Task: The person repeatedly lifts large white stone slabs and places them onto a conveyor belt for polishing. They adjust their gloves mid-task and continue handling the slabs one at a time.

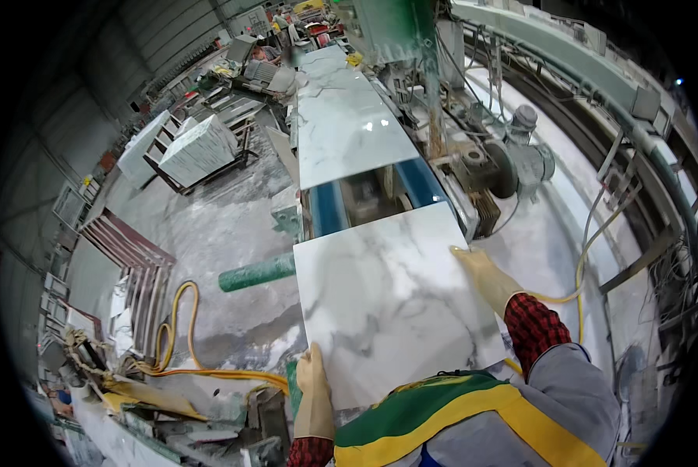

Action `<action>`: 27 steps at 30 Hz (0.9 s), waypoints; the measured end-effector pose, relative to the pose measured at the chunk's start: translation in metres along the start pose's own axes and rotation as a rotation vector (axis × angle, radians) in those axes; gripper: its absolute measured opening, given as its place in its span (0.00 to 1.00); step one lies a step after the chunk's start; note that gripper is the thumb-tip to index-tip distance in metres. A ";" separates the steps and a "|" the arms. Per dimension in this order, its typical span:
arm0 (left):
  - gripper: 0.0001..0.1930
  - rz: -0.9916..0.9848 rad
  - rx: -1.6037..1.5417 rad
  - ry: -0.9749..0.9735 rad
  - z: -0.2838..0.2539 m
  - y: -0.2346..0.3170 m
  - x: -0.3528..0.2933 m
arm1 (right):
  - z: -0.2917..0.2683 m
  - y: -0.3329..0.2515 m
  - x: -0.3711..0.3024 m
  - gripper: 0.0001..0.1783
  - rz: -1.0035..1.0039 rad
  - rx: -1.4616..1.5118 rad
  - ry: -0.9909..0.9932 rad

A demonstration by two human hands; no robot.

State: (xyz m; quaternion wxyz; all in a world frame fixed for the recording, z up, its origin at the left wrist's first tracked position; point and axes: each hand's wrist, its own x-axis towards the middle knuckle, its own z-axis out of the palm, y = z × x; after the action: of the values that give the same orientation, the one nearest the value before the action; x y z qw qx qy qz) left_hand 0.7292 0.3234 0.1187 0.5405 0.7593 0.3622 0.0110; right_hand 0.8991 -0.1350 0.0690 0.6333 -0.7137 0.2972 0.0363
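A white marble slab [388, 292] with grey veins lies in front of me, its near edge close to my apron. My left hand [314, 393], in a beige glove, holds the slab's left edge near the near corner. Higher up on the opposite edge, my right hand [485, 274], gloved the same way, grips the slab close to its far right corner. The fingers under the stone are hidden. Beyond a gap lies another veined marble slab [349, 128] on the blue belts [419, 180] of a conveyor.
A green roller [257, 272] sticks out left of the conveyor. A motor [529, 152] stands at its right, below a green machine housing [392, 31]. Yellow hoses [174, 311] trail over the floor at left. Stacked stone blocks [197, 152] rest on a metal rack farther off.
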 end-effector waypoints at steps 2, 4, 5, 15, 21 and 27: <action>0.34 0.057 0.224 0.005 0.015 0.008 0.039 | 0.002 -0.014 0.023 0.27 0.002 -0.091 0.068; 0.35 0.041 0.226 -0.093 0.027 0.061 0.044 | 0.009 -0.039 0.019 0.27 0.014 -0.103 0.048; 0.36 0.044 0.226 -0.139 0.026 0.080 0.046 | 0.009 -0.034 0.036 0.27 -0.003 -0.059 0.022; 0.35 0.029 0.375 -0.227 0.065 0.070 0.144 | -0.052 0.026 0.067 0.28 0.119 0.276 -0.204; 0.38 -0.022 0.342 -0.219 0.078 0.083 0.173 | -0.021 -0.017 -0.070 0.28 0.291 0.266 -0.245; 0.37 0.079 0.402 -0.150 0.096 0.108 0.185 | 0.006 -0.059 -0.073 0.29 0.237 0.208 -0.159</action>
State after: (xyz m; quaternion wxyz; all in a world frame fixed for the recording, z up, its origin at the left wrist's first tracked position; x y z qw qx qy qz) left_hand 0.9629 0.3332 0.0989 0.4028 0.8641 0.2860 -0.0969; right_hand 0.8684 -0.1004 0.1511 0.7165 -0.5990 0.3306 0.1362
